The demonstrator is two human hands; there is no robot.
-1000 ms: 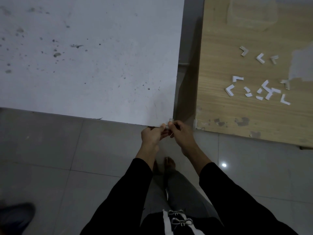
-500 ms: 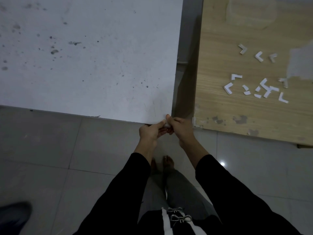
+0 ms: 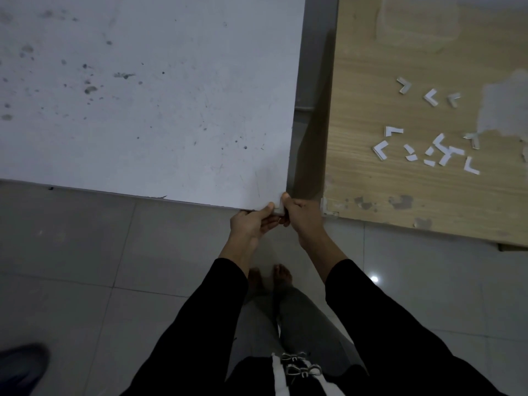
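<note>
A large white board (image 3: 148,104), speckled with dark marks, lies flat in front of me. Both hands meet at its near right corner. My left hand (image 3: 253,224) and my right hand (image 3: 300,214) together pinch a small pale corner piece (image 3: 277,209) against that corner. Most of the piece is hidden by the fingers.
To the right, a wooden tabletop (image 3: 371,181) carries several small white L-shaped corner pieces (image 3: 423,150). A dark gap (image 3: 311,110) separates it from the white board. Grey floor tiles (image 3: 85,267) lie below, with my bare feet (image 3: 271,278) and a dark shoe (image 3: 20,364) at bottom left.
Both hands have moved slightly up to the board's corner, bringing the small piece with them; the thumbs now sit on the corner itself.
</note>
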